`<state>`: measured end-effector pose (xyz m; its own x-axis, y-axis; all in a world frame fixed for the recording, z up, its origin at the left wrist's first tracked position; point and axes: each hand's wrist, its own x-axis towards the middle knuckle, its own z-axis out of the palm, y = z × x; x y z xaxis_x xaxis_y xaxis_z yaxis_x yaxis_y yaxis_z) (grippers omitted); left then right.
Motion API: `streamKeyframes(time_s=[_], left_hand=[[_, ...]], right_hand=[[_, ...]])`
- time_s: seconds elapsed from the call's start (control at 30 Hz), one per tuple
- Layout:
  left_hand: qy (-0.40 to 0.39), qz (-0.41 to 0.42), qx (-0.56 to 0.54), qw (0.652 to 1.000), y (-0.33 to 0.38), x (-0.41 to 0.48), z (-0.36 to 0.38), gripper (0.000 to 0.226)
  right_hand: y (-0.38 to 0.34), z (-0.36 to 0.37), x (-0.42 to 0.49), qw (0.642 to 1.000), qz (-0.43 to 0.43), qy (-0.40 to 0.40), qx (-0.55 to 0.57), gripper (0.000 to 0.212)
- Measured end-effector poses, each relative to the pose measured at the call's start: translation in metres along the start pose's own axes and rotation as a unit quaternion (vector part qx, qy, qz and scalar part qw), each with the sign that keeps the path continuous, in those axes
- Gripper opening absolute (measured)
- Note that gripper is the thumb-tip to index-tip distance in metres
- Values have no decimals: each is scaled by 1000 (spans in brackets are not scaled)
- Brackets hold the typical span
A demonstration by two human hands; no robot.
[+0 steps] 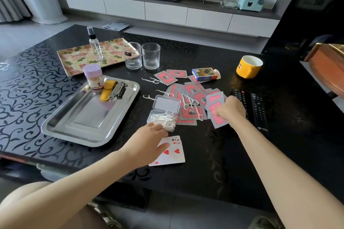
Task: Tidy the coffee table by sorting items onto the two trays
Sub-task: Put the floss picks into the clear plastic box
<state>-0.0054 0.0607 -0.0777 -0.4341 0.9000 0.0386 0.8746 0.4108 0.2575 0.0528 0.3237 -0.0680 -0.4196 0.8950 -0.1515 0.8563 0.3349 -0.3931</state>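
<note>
Coffee table (223, 154), black with a scroll pattern, both trays at its left. Steel tray (55, 128) nearer, holding a toothpick jar (94, 79), a multi-tool (118, 90) and a yellow case (106, 90) at its far end. Floral tray (78, 59) behind it, with a spray bottle (95, 46) upright on it. Red-backed cards (189, 89) scattered face down mid-table. Left hand (149, 141) holds face-up cards (175, 154), thumb across the top. Right hand (229, 110) pinches a few face-down cards (216, 117) at the right edge of the spread. Remote (258, 109) just right of that hand. Yellow mug (248, 67) far right. Two glasses (151, 55) beside the floral tray. Card box (203, 74) open, past the spread. Floss pick box (163, 115) open, by the left fingertips. Loose floss picks (189, 100) on the cards.
</note>
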Motion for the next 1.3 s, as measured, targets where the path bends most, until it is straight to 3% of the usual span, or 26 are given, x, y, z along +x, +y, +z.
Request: streamKeyframes(time_s=[0.07,0.17,0.27,0.33,0.4,0.47,0.6,0.7,0.77,0.83,0.9,0.97,1.07,1.17,1.3], left_hand=[[5,8,-16,1000,-1,-2,0,31],[21,-9,-61,998,-4,0,-4,24],[37,-111,-141,983,-7,5,-15,30],[38,-201,-221,954,-12,6,-20,28],[51,-257,-318,911,-14,4,-22,29],[35,-268,-332,904,-13,-1,-22,35],[-34,-209,-212,954,-8,-14,-17,23],[-44,-175,-152,972,-11,-18,-14,31],[-39,-170,-137,975,-11,-18,-16,28],[-10,-164,-135,977,-10,-16,-19,20],[41,-171,-132,976,-10,-10,-22,12],[96,-186,-127,970,-13,2,-25,12],[140,-201,-132,960,-19,30,-26,21],[80,-220,-138,962,-24,62,-26,38],[25,-248,-204,947,-31,93,-30,41]], right_hand=[[6,-10,-12,999,-43,24,5,21],[14,-26,-47,979,-173,93,51,13],[13,-27,-101,900,-401,142,93,16],[12,-10,-125,837,-522,150,64,16],[10,14,-137,801,-577,158,2,18],[6,30,-141,791,-590,156,-42,19],[6,48,-142,808,-584,65,-41,17],[4,44,-146,834,-542,-96,-37,54],[5,35,-148,843,-516,-151,-10,55],[11,28,-138,866,-490,-89,43,36],[16,21,-115,911,-406,13,66,21],[16,16,-93,947,-310,48,65,19],[5,19,-68,975,-216,22,38,29],[-14,24,-57,990,-132,-19,-47,44],[-28,26,-49,989,-87,-63,-103,38]])
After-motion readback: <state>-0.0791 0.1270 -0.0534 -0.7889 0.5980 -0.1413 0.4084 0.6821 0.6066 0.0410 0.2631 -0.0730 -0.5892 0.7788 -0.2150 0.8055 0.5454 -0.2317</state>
